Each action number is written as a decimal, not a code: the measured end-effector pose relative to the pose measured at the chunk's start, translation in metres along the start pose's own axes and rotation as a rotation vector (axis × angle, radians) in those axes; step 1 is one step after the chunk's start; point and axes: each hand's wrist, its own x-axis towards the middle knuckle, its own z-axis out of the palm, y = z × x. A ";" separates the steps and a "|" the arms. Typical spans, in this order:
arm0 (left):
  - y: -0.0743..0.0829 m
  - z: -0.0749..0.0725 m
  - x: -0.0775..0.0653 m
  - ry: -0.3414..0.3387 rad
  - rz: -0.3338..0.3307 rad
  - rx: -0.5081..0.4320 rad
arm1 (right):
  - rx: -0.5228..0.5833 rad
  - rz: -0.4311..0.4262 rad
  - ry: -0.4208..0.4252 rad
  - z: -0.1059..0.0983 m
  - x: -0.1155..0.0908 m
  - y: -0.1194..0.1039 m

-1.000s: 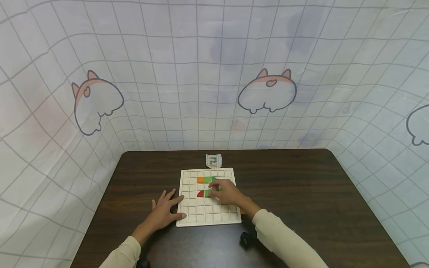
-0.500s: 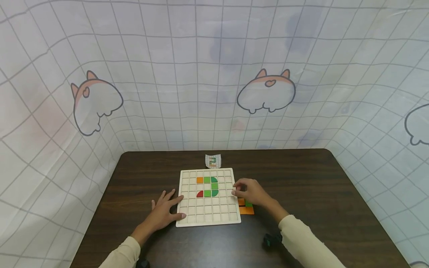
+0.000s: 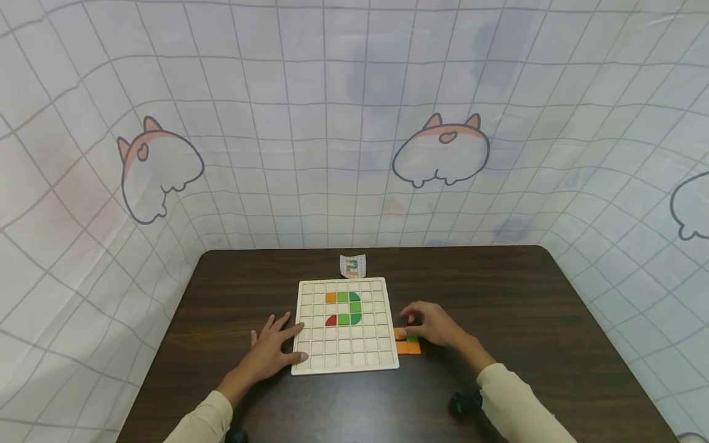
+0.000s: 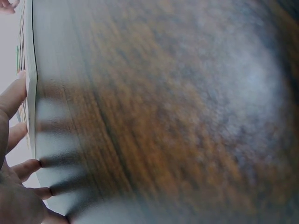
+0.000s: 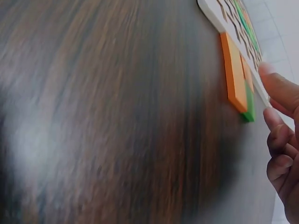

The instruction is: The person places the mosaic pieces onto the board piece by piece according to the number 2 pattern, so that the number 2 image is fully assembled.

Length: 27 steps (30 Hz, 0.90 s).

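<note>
A cream grid board (image 3: 360, 362) lies flat on the table. Set in its cells are an orange square tile (image 3: 330, 298), a red quarter-round tile (image 3: 331, 320) and several green tiles (image 3: 355, 307), forming a hooked shape. My left hand (image 3: 266, 352) has its fingers spread, thumb and index finger resting on the board's left edge. To the right of the board, my right hand (image 3: 437, 325) hovers over loose orange tiles (image 3: 408, 348) and a green tile (image 3: 412, 338). In the right wrist view its thumb and fingers are apart, with nothing seen between them.
A small paper card (image 3: 352, 266) with a coloured grid pattern lies behind the board. The dark wooden table (image 3: 498, 295) is enclosed by a white gridded curtain (image 3: 354, 154). The loose tiles sit against the board's right edge.
My right hand has drawn back from the board to the loose tiles on the right, uncovering the green tiles on the board. The left hand has stayed in place.
</note>
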 end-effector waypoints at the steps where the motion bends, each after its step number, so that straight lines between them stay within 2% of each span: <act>1: 0.000 0.000 0.000 -0.001 -0.001 0.000 | -0.004 -0.003 -0.006 -0.001 -0.001 0.002; 8: 0.000 0.000 0.000 0.002 0.002 0.002 | -0.011 0.012 -0.037 -0.004 -0.009 0.010; 15: 0.000 0.000 0.000 0.001 0.009 -0.001 | -0.012 -0.016 -0.005 -0.007 -0.012 0.011; 27: 0.000 -0.001 0.000 -0.001 0.006 -0.004 | -0.020 -0.038 0.001 -0.010 -0.015 0.019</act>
